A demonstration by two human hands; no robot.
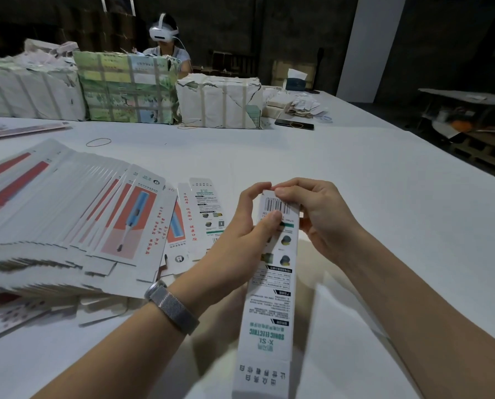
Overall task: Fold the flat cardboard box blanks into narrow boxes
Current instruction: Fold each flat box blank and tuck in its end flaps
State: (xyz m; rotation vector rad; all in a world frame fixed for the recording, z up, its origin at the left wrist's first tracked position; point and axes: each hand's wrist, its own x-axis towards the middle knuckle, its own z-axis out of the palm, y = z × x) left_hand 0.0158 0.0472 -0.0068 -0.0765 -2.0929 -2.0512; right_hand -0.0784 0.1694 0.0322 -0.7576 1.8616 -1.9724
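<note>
A narrow box (272, 283) is held at lower centre of the frame, above the tabletop (355, 174), its barcode end pointing up-frame. The left hand (249, 226) is curled round its upper part, thumb pressed below the barcode; the right hand (312, 214) pinches the top flap, so each grip is closed on the box. Flat blanks (67, 214) are fanned at left of frame.

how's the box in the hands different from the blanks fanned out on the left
The box is held off the table by the left hand and right hand; the blanks lie flat, overlapping. The box shows its text side; most blanks show a red panel. Both are long, narrow white card.
</note>
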